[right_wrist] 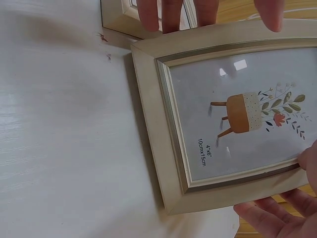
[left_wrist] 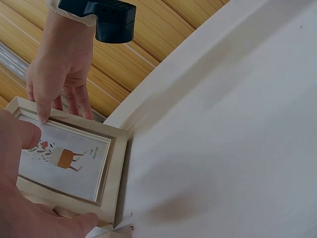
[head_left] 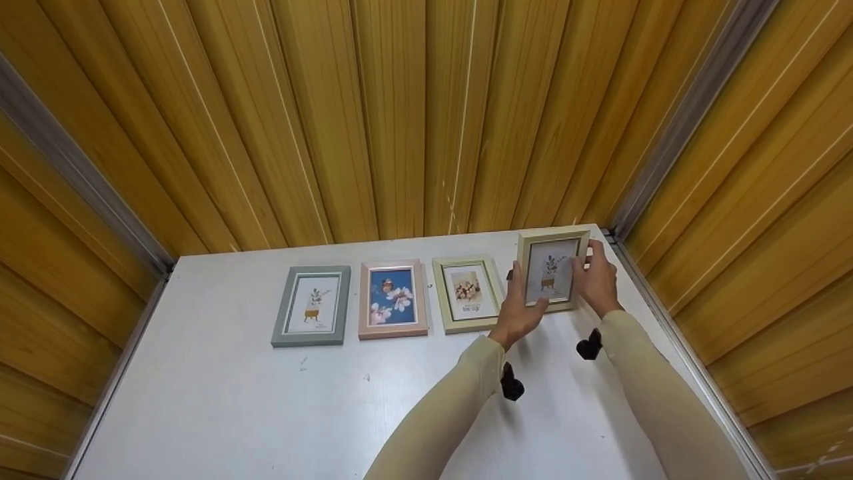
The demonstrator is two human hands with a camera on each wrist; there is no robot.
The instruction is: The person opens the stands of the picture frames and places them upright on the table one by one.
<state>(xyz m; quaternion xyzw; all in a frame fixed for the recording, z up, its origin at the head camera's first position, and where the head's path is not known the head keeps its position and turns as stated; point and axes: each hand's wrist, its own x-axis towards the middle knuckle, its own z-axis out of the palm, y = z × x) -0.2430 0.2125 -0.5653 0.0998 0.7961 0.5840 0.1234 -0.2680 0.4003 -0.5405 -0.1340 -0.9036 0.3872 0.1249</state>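
A cream picture frame [head_left: 581,270] with a potted-plant print stands tilted up at the right end of the white tabletop. My left hand [head_left: 520,312] grips its left side, with the thumb over the front near the lower edge. On the opposite side my right hand [head_left: 600,283] holds the frame, thumb at the front and fingers round the edge. In the right wrist view the print of the cream frame [right_wrist: 148,124] reads 4"x6", 10cmx15cm. Left of it lies a pale green frame [head_left: 438,293] with a flower-bouquet print, close to my left hand.
A pink frame [head_left: 364,300] with a blossom picture and a grey-green frame [head_left: 283,307] lie farther left in the same row. Ribbed wood-look panels [head_left: 393,120] rise behind the white table [head_left: 220,400]. Metal rails [head_left: 673,340] run along its sides.
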